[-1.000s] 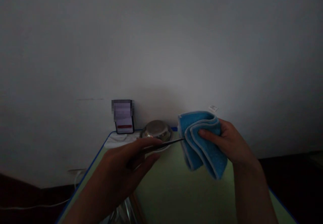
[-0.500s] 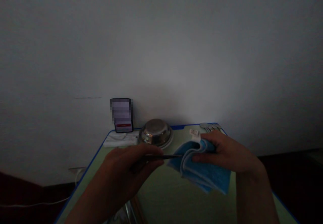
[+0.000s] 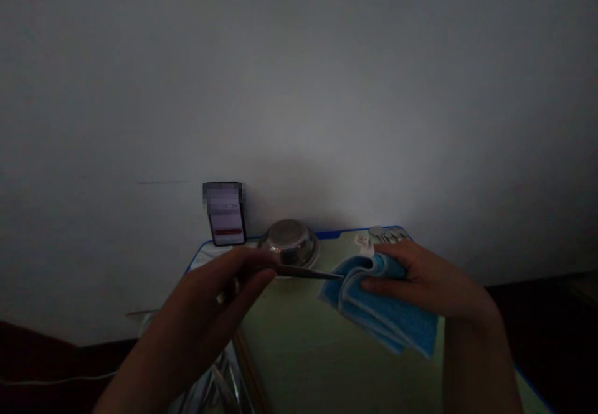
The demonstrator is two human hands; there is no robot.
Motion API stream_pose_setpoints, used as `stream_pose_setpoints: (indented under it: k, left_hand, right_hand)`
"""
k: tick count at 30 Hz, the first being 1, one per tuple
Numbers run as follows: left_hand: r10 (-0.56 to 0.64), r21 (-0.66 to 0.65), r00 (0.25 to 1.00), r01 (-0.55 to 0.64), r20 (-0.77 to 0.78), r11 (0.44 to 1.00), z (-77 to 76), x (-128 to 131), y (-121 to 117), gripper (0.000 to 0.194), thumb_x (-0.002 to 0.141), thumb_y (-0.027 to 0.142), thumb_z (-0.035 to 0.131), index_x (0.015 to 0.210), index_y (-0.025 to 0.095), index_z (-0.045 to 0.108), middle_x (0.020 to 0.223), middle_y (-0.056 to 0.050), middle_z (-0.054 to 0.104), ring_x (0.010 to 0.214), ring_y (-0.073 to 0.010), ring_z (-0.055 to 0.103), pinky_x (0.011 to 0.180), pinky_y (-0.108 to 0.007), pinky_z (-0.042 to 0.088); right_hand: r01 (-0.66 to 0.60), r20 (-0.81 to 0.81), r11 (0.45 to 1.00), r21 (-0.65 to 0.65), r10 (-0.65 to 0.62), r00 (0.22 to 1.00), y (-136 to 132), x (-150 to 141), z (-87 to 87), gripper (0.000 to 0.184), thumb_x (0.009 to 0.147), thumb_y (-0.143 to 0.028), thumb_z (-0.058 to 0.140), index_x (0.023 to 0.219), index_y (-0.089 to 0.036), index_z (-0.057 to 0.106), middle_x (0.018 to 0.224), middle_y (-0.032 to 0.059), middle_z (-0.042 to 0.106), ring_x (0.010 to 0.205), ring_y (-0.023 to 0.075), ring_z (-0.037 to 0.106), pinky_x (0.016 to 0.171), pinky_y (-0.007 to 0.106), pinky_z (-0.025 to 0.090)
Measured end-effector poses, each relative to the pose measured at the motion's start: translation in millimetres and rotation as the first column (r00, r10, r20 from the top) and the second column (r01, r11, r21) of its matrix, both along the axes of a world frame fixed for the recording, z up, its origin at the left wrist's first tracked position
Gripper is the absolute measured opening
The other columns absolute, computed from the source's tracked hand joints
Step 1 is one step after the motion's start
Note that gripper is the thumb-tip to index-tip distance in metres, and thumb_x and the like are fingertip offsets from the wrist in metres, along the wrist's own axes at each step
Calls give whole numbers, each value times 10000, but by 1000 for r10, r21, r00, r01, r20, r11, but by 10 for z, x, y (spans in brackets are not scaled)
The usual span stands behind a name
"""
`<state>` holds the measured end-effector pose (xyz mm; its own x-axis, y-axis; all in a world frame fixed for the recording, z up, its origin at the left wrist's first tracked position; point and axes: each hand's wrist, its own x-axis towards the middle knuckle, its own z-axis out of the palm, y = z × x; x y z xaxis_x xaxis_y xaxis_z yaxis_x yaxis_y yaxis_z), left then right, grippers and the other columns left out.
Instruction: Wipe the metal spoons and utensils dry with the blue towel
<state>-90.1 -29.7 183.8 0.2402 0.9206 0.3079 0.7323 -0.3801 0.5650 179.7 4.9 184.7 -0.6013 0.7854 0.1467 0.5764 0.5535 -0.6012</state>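
Note:
My left hand (image 3: 219, 302) pinches a slim, tapered metal utensil (image 3: 308, 271) between thumb and fingers. Its narrow end points right and meets the fold of a blue cloth (image 3: 392, 308); the rest is hidden in my left hand, so I cannot tell its kind. My right hand (image 3: 430, 277) is closed on the folded cloth, thumb on the near side. A white tag (image 3: 364, 244) sticks up from the cloth's top edge. Both hands are above the light green table (image 3: 322, 358).
A metal bowl (image 3: 289, 239) rests upside down at the table's back. Left of it, a phone (image 3: 227, 215) stands against the wall. Spoons and forks (image 3: 389, 235) lie at the back right corner. More metal cutlery (image 3: 224, 383) lies at the front left, beside a brown stick-like thing (image 3: 250, 370).
My left hand has moved left and slightly up, and more of the utensil shows between it and the cloth. My right hand and the cloth have shifted slightly right.

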Motion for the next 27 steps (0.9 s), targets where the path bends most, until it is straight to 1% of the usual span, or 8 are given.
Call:
stream_pose_setpoints:
  k: [3,5,9,14,16,20,23,27]
  left_hand:
    - [-85,-63,995,88,43,994,-6,-66,-42,236,817,325,491,1017,274,606,966,-18,671,878,-170,612,727,-238,502]
    - [-148,-110,982,161,117,981,-19,-114,-100,254,797,314,523,1034,326,615,938,4,687,860,-162,621,734,-230,506]
    - [-125,-179,951,180,282,967,-31,-194,-180,242,802,342,502,1004,331,635,864,2,702,795,-162,636,658,-214,520]
    - [-172,-326,968,225,182,918,-20,-205,-83,243,851,307,458,1074,294,553,837,13,674,771,-119,622,654,-184,490]
    - [-195,-353,973,227,124,908,-14,-181,-46,192,863,322,434,948,244,587,774,10,654,710,-110,607,610,-175,472]
    - [-283,-416,959,246,-28,875,-18,-141,-26,309,883,341,378,692,189,567,618,25,596,576,-89,559,533,-163,419]
    - [-308,-409,946,244,-99,879,-15,-140,-27,336,894,344,343,689,181,553,595,28,577,549,-84,542,526,-166,404]
    - [-320,-358,945,276,-70,892,13,-95,-20,323,893,357,340,754,178,570,555,40,548,495,-75,511,483,-161,380]
  right_hand:
    - [-23,-12,1000,-13,23,1000,13,21,-5,228,767,-404,546,806,-192,620,709,-14,619,642,122,559,593,225,415]
    - [-60,-26,998,-30,59,998,24,43,-4,201,759,-384,564,801,-198,627,690,-23,618,638,118,562,592,215,419]
    - [-108,-23,992,-62,106,994,34,84,-4,201,751,-384,579,835,-213,646,713,-27,635,652,120,574,586,210,421]
    - [-81,3,995,-62,81,997,20,87,-6,198,759,-387,569,834,-226,654,686,-26,634,639,124,577,579,217,421]
    - [-80,37,994,-71,82,996,20,79,-2,206,760,-397,565,828,-226,657,664,-27,629,631,126,578,572,220,418]
    - [-107,109,985,-133,121,987,43,58,4,256,755,-441,555,826,-219,660,709,-14,648,689,141,596,590,224,423]
    - [-113,149,981,-161,137,979,64,42,2,276,768,-448,535,819,-206,658,713,-6,651,698,142,598,593,221,420]
    - [-139,167,979,-149,164,972,79,-25,7,287,790,-438,512,817,-186,647,704,1,647,672,131,597,577,215,405]
